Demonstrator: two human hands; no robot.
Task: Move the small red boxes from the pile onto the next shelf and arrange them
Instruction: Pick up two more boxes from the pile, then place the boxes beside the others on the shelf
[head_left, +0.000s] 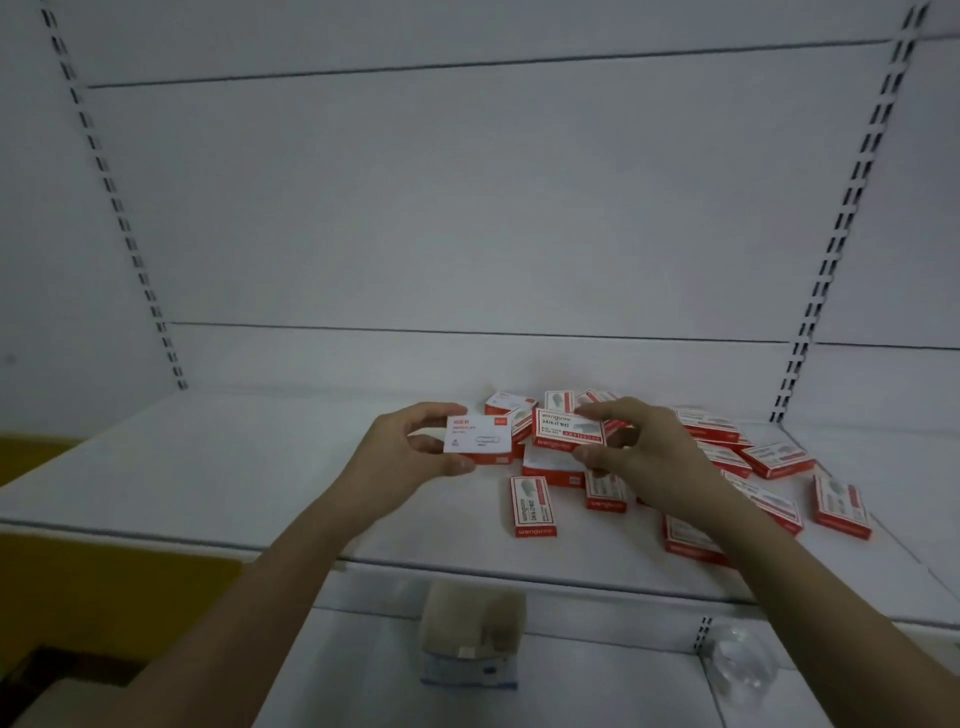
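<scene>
Risk first: both hands are loaded at once, so a knock w/ the right wrist could scatter the loose pile of small red-and-white cardboard boxes (675, 467) on the white metal shelf (234, 467), or one box could slip mid-carry. Left hand (400, 452) pinches a white-faced red box (478, 439) by its short end, thumb below, fingers on top, box sticking out toward the pile. Right hand (639, 452) pinches a red-bordered box (569, 427) at the pile's left edge, thumb under, fingers over; lifted clear or not, can't tell. Remaining boxes lie flat, right of both grips.
</scene>
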